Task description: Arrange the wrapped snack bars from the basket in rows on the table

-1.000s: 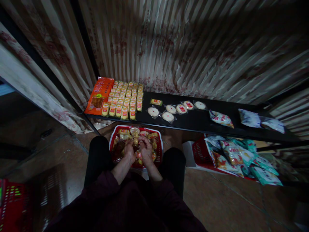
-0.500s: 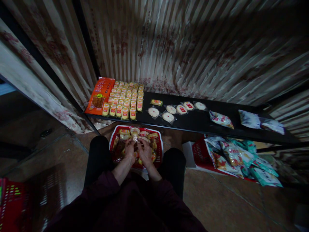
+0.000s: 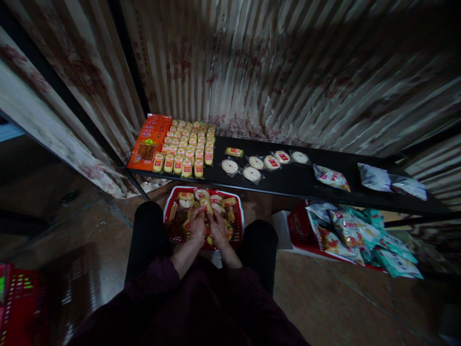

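Note:
My left hand (image 3: 197, 225) and my right hand (image 3: 217, 228) are close together over a red basket with a white rim (image 3: 241, 216) between my knees. Pinched between the fingertips of both hands is a small yellow wrapped snack cake (image 3: 206, 205). Around and under my hands, the basket holds more wrapped cakes, among them a round white one (image 3: 201, 194) and a yellow one (image 3: 228, 202). On the black shelf (image 3: 288, 180) ahead, yellow wrapped cakes (image 3: 187, 168) stand in tight rows beside an orange packet (image 3: 147, 144).
Several round white wrapped cakes (image 3: 229, 166) and a single yellow cake (image 3: 234, 152) lie mid-shelf. Farther right are a snack bag (image 3: 330, 177) and pale packets (image 3: 373, 178). Below stands a basket of snack bags (image 3: 345, 228). Another red basket (image 3: 21, 302) is at lower left.
The cake between my fingers has turned so its yellow printed face now shows, and my fingers have shifted around it. The shelf goods have stayed in place.

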`<state>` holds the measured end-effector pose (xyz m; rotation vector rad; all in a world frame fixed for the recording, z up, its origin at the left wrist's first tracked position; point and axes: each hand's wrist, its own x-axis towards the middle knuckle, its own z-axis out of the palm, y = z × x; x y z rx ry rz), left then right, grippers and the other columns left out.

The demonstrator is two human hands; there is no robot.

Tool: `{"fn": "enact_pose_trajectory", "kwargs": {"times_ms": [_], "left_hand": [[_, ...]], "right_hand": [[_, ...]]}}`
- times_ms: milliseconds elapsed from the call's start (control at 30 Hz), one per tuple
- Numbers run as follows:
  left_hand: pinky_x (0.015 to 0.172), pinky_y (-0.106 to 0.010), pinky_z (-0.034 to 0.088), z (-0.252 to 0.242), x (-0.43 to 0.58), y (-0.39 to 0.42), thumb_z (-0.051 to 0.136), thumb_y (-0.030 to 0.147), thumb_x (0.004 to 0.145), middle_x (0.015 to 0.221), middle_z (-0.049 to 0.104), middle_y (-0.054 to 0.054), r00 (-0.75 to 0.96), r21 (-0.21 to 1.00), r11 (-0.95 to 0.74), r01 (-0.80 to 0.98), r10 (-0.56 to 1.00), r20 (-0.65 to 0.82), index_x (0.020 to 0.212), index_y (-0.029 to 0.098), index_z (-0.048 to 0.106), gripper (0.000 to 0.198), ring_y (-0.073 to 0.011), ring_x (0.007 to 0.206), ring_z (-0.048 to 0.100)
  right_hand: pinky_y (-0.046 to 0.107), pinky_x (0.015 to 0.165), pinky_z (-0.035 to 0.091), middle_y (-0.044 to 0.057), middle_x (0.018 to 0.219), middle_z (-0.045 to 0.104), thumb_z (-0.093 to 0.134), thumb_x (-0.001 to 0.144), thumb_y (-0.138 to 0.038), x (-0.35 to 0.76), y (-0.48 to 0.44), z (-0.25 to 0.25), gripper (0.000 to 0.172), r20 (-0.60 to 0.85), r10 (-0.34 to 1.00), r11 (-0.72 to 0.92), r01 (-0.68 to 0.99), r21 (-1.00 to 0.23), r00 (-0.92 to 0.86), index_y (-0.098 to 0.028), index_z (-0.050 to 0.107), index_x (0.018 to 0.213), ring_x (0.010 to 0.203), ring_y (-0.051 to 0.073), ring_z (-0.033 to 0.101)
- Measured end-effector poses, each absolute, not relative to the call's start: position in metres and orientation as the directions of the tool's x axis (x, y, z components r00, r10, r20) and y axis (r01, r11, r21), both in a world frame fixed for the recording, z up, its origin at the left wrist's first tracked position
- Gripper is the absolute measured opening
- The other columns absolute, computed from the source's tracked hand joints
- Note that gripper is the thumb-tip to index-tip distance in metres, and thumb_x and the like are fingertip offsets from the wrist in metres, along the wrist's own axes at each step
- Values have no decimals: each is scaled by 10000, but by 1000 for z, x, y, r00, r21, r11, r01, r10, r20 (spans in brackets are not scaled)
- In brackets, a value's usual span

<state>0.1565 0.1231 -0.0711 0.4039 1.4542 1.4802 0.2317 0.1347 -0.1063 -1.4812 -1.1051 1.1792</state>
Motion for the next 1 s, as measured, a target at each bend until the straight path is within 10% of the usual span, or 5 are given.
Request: {"fn": "enact_pose_trajectory", "kwargs": {"times_ms": [1000], "left_hand": [[890, -329, 472, -79, 152, 128, 545, 56, 702, 891, 674, -44, -502, 971, 151, -185, 835, -225, 870, 176, 632, 224, -150, 856, 626]], "right_hand": [[355, 910, 473, 75, 1083, 698, 642, 734, -462, 230, 132, -97, 390, -205, 961, -180, -142, -973, 186, -214, 676, 1033, 1028, 221, 623]]}}
